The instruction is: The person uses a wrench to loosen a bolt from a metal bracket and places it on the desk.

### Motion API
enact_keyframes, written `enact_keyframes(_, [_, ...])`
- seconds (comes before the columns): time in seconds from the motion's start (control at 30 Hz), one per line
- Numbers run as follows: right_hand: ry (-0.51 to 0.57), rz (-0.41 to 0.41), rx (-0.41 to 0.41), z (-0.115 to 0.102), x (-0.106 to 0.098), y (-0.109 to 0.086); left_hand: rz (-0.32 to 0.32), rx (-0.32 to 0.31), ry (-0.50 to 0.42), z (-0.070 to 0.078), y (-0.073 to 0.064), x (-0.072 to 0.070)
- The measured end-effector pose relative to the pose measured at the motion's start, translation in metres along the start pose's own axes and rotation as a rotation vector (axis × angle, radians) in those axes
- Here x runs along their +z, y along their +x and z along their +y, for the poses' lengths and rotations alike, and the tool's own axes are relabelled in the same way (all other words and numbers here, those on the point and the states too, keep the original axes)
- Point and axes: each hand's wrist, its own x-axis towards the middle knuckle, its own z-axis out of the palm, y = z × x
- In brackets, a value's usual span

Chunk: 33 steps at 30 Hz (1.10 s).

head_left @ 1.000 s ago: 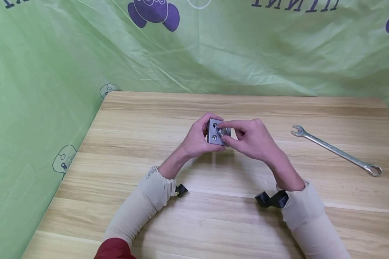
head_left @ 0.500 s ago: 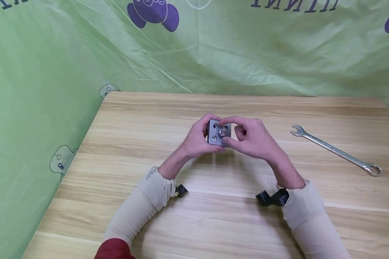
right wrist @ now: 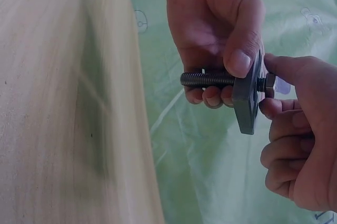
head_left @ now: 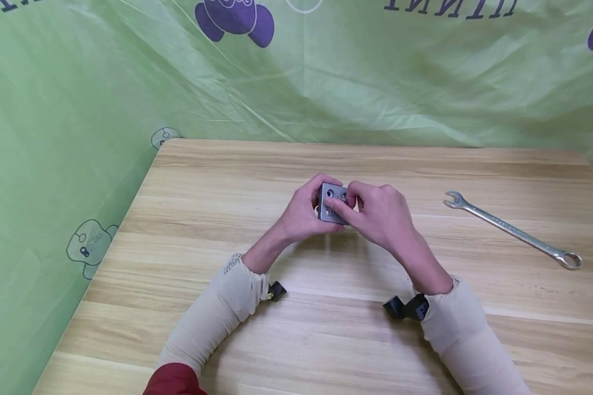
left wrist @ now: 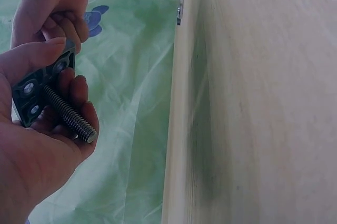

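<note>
My left hand (head_left: 298,214) grips a grey square plate (head_left: 335,190) with several holes by its edges. Through the plate runs a threaded bolt (left wrist: 71,113); its long shank sticks out on the palm side, near the curled left fingers. In the right wrist view, the bolt's hex head (right wrist: 270,85) stands a little off the plate, with a short threaded stretch between. Thumb and forefinger of my right hand (head_left: 382,214) lie on either side of that head and pinch it, the other fingers curled in. From the head camera, the right hand partly hides the bolt head.
A combination wrench (head_left: 514,230) lies at the right of the wooden table (head_left: 217,181). Behind and left of the table hangs a green printed cloth (head_left: 375,93). Black wrist cameras (head_left: 405,308) sit on both beige sleeves.
My right hand has shifted slightly left, its thumb sliding across the plate's face and its forefinger curling in beside the bolt head. The left hand and plate have hardly moved.
</note>
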Motion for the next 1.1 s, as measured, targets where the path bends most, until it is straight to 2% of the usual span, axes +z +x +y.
enact_keyframes(0.2, [0.018, 0.002, -0.031, -0.001, -0.004, -0.001, 0.003, -0.006, -0.002, 0.001, 0.000, -0.001])
enact_keyframes(0.53, [0.180, -0.066, -0.055, 0.003, -0.012, 0.001, 0.006, 0.010, -0.029, 0.001, -0.001, -0.002])
enact_keyframes(0.8, [0.261, -0.098, -0.084, 0.003, -0.014, 0.001, -0.005, 0.014, -0.034, 0.000, 0.000, -0.001])
enact_keyframes(1.0, [0.292, -0.082, -0.127, 0.004, -0.014, 0.001, -0.018, 0.021, -0.024, -0.001, 0.001, 0.001])
enact_keyframes(1.1, [0.286, -0.102, -0.127, 0.005, -0.016, 0.001, -0.018, 0.016, -0.024, -0.001, 0.001, 0.001])
